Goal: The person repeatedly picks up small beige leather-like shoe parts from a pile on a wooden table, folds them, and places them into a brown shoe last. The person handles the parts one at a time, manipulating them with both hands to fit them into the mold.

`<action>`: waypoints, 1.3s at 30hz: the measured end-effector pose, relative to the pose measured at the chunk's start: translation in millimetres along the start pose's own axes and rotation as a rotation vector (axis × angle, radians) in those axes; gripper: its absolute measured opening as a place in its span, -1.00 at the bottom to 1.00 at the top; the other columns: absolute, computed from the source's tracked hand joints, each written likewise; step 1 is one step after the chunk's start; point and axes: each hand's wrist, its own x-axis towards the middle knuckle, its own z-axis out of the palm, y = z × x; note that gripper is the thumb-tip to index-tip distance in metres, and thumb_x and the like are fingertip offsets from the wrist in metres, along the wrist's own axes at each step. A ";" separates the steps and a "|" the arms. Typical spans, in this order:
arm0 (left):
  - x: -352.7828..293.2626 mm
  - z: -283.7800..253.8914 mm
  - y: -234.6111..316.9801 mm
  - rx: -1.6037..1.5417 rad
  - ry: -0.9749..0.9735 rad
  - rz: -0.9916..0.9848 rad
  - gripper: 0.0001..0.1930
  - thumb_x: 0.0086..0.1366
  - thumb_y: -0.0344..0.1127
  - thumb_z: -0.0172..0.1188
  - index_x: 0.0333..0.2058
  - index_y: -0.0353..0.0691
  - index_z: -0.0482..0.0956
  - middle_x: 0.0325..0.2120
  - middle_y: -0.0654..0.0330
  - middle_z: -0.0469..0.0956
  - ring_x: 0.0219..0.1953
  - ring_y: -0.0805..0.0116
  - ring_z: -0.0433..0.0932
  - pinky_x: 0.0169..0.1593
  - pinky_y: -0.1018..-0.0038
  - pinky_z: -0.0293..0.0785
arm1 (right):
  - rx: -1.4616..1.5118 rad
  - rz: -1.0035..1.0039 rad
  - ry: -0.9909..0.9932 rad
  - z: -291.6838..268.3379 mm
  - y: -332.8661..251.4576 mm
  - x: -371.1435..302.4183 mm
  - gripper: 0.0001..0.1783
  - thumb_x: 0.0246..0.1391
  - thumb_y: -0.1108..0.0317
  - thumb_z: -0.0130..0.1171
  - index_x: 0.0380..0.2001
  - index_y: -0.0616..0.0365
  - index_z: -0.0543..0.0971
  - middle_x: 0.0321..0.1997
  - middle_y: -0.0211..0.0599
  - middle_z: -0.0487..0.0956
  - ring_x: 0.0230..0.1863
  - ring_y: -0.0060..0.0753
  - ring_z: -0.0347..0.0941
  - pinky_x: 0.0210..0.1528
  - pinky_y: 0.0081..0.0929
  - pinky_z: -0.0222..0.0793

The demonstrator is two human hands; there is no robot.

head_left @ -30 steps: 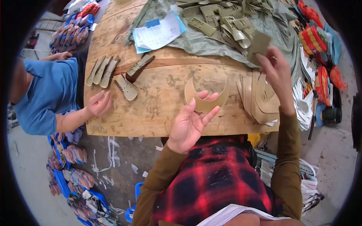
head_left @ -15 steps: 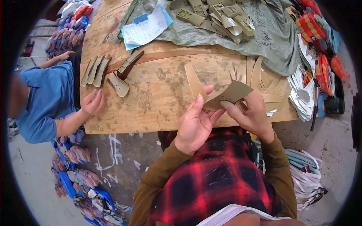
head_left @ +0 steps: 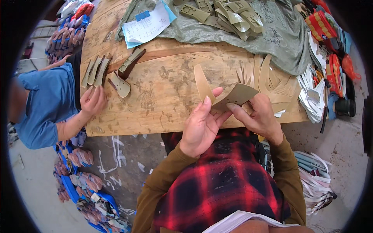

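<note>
Between the thumb and fingers of my left hand (head_left: 197,132) a curved tan strip (head_left: 203,82) is pinched, standing up with its rounded end away from me. My right hand (head_left: 261,118) grips an olive-brown curved shoe-sole piece (head_left: 239,95) with small holes near its lower edge, thumb on its face. The fingertips of my left hand reach under this piece, close beside the strip's lower end. Both things are held above the table's near edge. My right fingers are partly hidden behind the piece.
Loose tan strips (head_left: 276,95) are spread on the wooden table (head_left: 163,101) at right. More olive pieces (head_left: 244,19) lie on a grey-green sheet (head_left: 285,44) at the back. At left a co-worker's hand (head_left: 93,101) is beside several finished-looking pieces (head_left: 103,72). Blue-edged piles (head_left: 83,182) stand on the floor.
My hands keep the same hold on the strip and the olive piece. The co-worker's hand has moved up to the row of pieces at left. The view has shifted slightly.
</note>
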 end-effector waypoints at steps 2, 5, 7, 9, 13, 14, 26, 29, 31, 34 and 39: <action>0.3 0.7 0.1 -0.002 0.003 -0.002 -0.54 0.54 -0.12 -0.27 0.28 -0.22 0.21 0.17 0.10 0.38 0.20 0.30 0.38 0.30 0.32 0.28 | 0.000 -0.007 -0.005 0.3 -1.0 1.0 -0.62 0.04 0.48 0.25 -0.02 0.23 0.53 -0.24 -0.15 0.61 -0.41 -0.23 0.55 -0.42 -0.39 0.44; 1.5 -1.5 -0.1 0.021 -0.016 0.002 -0.54 0.54 -0.11 -0.27 0.28 -0.21 0.20 0.15 0.09 0.40 0.17 0.33 0.40 0.26 0.35 0.32 | -0.032 -0.034 0.014 2.1 -1.8 0.1 -0.61 0.03 0.51 0.25 -0.03 0.24 0.52 -0.25 -0.12 0.59 -0.40 -0.22 0.55 -0.41 -0.37 0.45; 1.0 -1.6 3.1 0.024 -0.038 0.008 -0.53 0.54 -0.10 -0.25 0.28 -0.22 0.20 0.15 0.09 0.41 0.16 0.34 0.41 0.25 0.36 0.32 | -0.058 -0.066 0.048 5.7 -2.4 0.4 -0.62 0.00 0.55 0.26 -0.05 0.24 0.52 -0.25 -0.11 0.57 -0.39 -0.19 0.54 -0.40 -0.35 0.46; -2.9 0.5 7.4 0.003 -0.063 0.007 -0.52 0.53 -0.08 -0.22 0.27 -0.23 0.22 0.13 0.08 0.43 0.14 0.35 0.43 0.23 0.37 0.33 | 0.017 -0.106 0.117 16.4 4.7 -3.4 -0.61 -0.05 0.58 0.28 -0.09 0.25 0.51 -0.26 -0.10 0.56 -0.38 -0.13 0.54 -0.38 -0.34 0.46; -0.6 2.5 41.9 0.595 0.029 0.206 -0.62 0.47 -0.15 -0.04 0.08 -0.31 0.46 -0.13 0.11 0.60 -0.09 0.40 0.56 0.02 0.47 0.45 | -0.108 -0.249 0.155 18.7 -1.1 -6.4 -0.57 -0.19 0.64 0.31 -0.16 0.28 0.46 -0.29 -0.07 0.53 -0.36 -0.02 0.52 -0.35 -0.32 0.48; -1.6 5.4 50.2 0.773 0.056 0.258 -0.67 0.45 -0.19 0.01 -0.01 -0.32 0.52 -0.24 0.12 0.63 -0.18 0.43 0.59 -0.08 0.50 0.48 | -0.188 -0.278 0.120 18.2 -2.0 -7.3 -0.50 -0.31 0.60 0.35 -0.19 0.29 0.44 -0.26 -0.06 0.52 -0.34 -0.01 0.52 -0.32 -0.30 0.48; -18.7 20.0 38.0 1.699 0.143 0.786 -0.95 0.26 -0.52 0.20 -0.29 -0.34 0.57 -0.62 0.08 0.48 -0.62 0.20 0.48 -0.53 0.36 0.34 | -0.449 -0.260 0.125 25.1 -8.1 -16.5 -0.72 -0.18 0.50 0.16 -0.30 0.25 0.43 -0.32 -0.17 0.43 -0.42 -0.23 0.42 -0.37 -0.38 0.41; -19.0 23.7 33.8 1.605 0.124 0.773 -0.81 0.26 -0.56 0.17 -0.14 -0.36 0.59 -0.58 0.08 0.50 -0.59 0.23 0.48 -0.50 0.38 0.36 | -0.427 -0.218 0.096 28.1 -3.9 -17.7 -0.72 -0.17 0.48 0.17 -0.31 0.24 0.42 -0.34 -0.20 0.40 -0.42 -0.25 0.40 -0.37 -0.39 0.38; -25.1 24.0 33.1 1.648 0.156 0.687 -0.75 0.27 -0.57 0.15 -0.07 -0.35 0.57 -0.55 0.08 0.51 -0.57 0.25 0.48 -0.47 0.39 0.37 | -0.418 -0.206 0.122 31.7 -2.1 -18.0 -0.73 -0.16 0.47 0.17 -0.31 0.23 0.41 -0.35 -0.21 0.39 -0.42 -0.26 0.39 -0.37 -0.39 0.38; -29.9 27.7 33.1 1.695 0.162 0.613 -0.71 0.27 -0.60 0.11 -0.03 -0.36 0.55 -0.45 0.05 0.56 -0.51 0.23 0.52 -0.42 0.39 0.41 | -0.424 -0.189 0.134 36.2 2.3 -20.0 -0.74 -0.14 0.46 0.16 -0.31 0.22 0.41 -0.35 -0.22 0.39 -0.42 -0.27 0.40 -0.37 -0.39 0.37; -25.9 20.3 32.7 1.799 0.009 0.753 -0.71 0.26 -0.63 0.07 -0.03 -0.46 0.51 -0.22 -0.06 0.61 -0.31 0.12 0.62 -0.25 0.36 0.51 | -0.419 -0.147 0.152 41.1 5.9 -23.3 -0.76 -0.12 0.45 0.14 -0.30 0.22 0.42 -0.36 -0.23 0.39 -0.40 -0.26 0.42 -0.36 -0.38 0.38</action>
